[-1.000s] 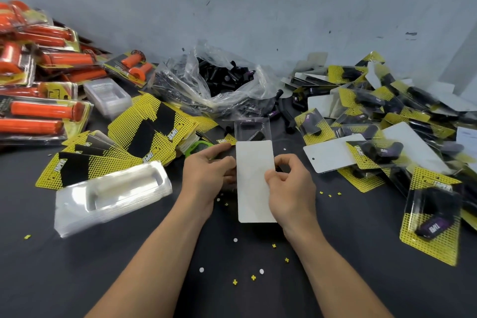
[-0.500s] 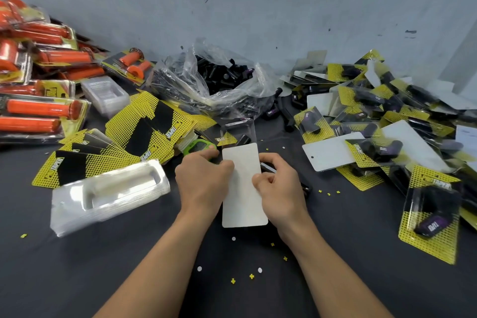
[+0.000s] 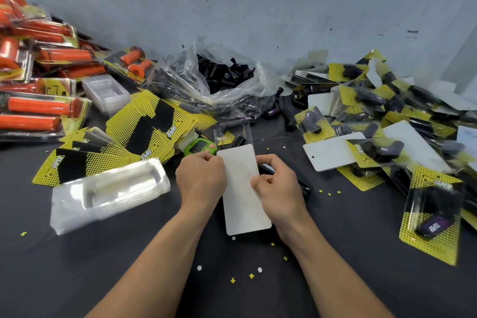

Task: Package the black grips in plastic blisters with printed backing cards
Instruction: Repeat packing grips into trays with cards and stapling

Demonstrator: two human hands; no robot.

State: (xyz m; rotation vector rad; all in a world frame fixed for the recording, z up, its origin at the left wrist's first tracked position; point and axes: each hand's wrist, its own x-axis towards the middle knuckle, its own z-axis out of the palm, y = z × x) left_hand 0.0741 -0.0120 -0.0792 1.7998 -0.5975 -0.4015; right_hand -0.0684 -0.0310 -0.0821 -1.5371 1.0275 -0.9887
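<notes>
Left grip (image 3: 202,181) and right grip (image 3: 278,186) each pinch a long edge of the backing card (image 3: 242,204), blank side up above mid-table (image 3: 361,240), clear blister (image 3: 232,130) protruding beyond; card judged light, thin, bendable: hold by edges.

The white backing card (image 3: 242,209) hides most of the blister (image 3: 229,128), and the left edge cuts the orange packs (image 3: 38,108)

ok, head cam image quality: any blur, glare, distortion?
Head view: left hand, right hand and card fairly sharp; blister stack smeared and soft; white glare on the bag; edges stretched by the wide angle; light soft, shadows faint.
</notes>
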